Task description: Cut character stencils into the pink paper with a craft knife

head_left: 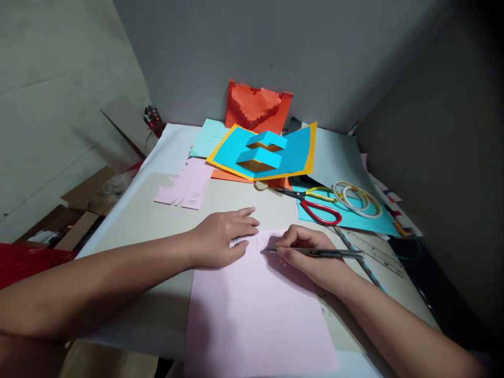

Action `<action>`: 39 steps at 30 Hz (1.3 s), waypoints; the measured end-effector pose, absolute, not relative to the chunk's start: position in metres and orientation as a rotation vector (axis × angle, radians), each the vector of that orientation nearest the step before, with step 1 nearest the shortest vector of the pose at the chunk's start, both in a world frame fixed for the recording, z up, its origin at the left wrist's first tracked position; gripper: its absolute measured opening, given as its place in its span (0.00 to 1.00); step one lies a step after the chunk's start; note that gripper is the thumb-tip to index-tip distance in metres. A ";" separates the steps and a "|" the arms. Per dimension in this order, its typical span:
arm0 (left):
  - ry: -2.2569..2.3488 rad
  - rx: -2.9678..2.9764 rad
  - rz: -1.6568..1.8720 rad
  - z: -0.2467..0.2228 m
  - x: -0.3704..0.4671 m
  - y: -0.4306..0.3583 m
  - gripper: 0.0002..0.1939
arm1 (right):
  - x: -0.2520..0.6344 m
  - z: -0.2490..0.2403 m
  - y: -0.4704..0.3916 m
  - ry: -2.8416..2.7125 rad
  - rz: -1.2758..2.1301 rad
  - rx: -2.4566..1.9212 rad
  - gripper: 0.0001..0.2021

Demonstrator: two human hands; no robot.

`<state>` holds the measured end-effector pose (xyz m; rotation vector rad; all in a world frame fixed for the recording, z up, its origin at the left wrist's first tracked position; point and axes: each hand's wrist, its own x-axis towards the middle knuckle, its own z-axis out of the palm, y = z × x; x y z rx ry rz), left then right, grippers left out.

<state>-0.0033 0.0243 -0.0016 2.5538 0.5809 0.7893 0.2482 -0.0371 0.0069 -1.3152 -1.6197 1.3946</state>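
A sheet of pink paper (255, 315) lies in front of me on the work surface, with faint drawn lines near its top edge. My left hand (220, 236) rests palm down across the upper left of this sheet, fingers stretched out and slightly apart. A slim dark pen (323, 253) is pinched between the thumb and fingers of my right hand (311, 249). Its tip points left and meets the paper, or hovers just over it, close to my left fingertips. Part of the drawn lines is hidden under my left hand.
Beyond my hands stand a blue and yellow pop-up card (299, 152) and a red heart card (255, 105). A cut pink paper piece (185, 186) lies left. Right are red-and-yellow-handled scissors (321, 212), tape rolls (370, 212) and a ruler (378, 254). Cardboard boxes (79, 226) sit lower left.
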 end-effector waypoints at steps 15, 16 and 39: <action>0.630 2.906 0.691 -0.006 0.000 0.016 0.19 | 0.236 0.016 -0.037 -1.487 1.118 -1.428 0.06; 0.634 2.919 0.699 -0.007 0.000 0.015 0.19 | 0.235 0.016 -0.039 -1.502 1.094 -1.430 0.06; 0.634 2.871 0.678 0.000 0.000 0.010 0.18 | 0.237 0.034 -0.060 -1.828 0.867 -1.409 0.09</action>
